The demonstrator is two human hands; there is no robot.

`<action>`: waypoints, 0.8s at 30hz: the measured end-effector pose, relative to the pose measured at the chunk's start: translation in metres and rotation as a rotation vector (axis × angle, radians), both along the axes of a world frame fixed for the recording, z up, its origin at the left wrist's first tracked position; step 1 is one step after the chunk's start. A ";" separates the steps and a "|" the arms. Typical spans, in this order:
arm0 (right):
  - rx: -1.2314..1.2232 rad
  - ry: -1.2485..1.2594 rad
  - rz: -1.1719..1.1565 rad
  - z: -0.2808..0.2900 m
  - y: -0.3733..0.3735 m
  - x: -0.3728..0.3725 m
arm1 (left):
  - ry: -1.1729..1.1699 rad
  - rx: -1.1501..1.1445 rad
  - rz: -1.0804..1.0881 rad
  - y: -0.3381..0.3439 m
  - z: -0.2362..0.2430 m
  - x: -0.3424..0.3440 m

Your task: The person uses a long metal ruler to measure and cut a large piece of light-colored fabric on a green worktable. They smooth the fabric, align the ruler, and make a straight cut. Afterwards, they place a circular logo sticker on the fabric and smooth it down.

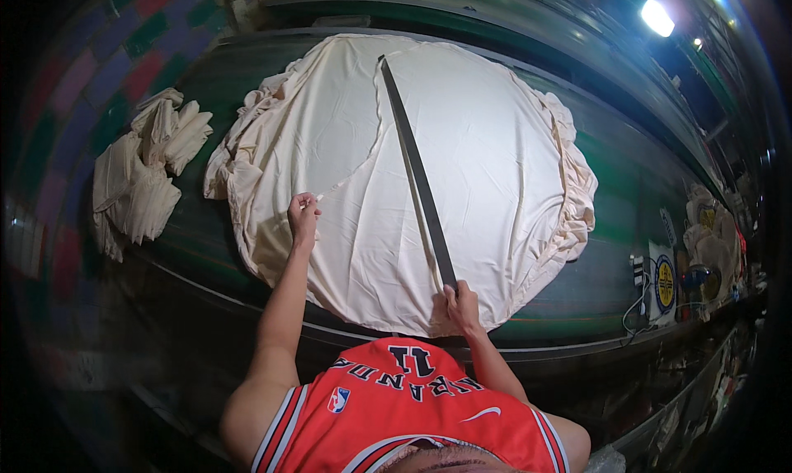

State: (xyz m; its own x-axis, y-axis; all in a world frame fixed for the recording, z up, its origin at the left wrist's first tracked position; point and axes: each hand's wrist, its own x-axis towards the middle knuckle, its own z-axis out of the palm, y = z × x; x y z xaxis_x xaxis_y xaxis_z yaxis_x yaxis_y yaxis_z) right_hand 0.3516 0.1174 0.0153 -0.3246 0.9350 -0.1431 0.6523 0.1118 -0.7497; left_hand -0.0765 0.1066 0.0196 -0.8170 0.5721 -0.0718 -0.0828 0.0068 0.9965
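Note:
A large sheet of cream fabric (511, 160) with bunched, ruffled side edges lies spread over the green table (627, 192). Across its middle runs a long dark flat bar (412, 160), from near the far edge to my right hand (460, 306), whose fingers are wrapped round the bar's near end. My left hand (304, 213), on the fabric's left half, pinches the end of a narrow, wavy cream strip (363, 164) that stretches up toward the bar's far tip.
Folded cream cloths (140, 184) are piled at the table's left. On the right are a pale sign with a round emblem (662, 283), a loose cable (631, 324) and cloth bundles (709, 234). A tiled floor (124, 36) shows at upper left, bright lamps (657, 18) at upper right.

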 end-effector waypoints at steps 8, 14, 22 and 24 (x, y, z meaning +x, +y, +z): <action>0.117 -0.116 -0.018 0.018 -0.041 0.060 | -0.053 -0.004 -0.089 0.033 -0.021 0.046; 0.169 -0.204 0.004 0.017 -0.047 0.063 | -0.060 0.035 -0.143 0.042 -0.010 0.073; 0.197 -0.176 0.026 0.013 -0.009 0.034 | 0.018 0.054 -0.091 0.025 0.015 0.060; 0.194 -0.134 0.050 0.013 0.004 0.024 | 0.035 0.052 -0.066 0.018 0.018 0.052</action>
State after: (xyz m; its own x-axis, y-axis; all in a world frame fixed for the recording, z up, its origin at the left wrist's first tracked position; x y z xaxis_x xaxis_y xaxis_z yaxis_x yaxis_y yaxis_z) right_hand 0.3758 0.1212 0.0285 -0.3613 0.9324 -0.0076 0.7347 0.2796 -0.6181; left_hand -0.0244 0.1249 0.0379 -0.7792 0.6267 -0.0129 -0.0490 -0.0404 0.9980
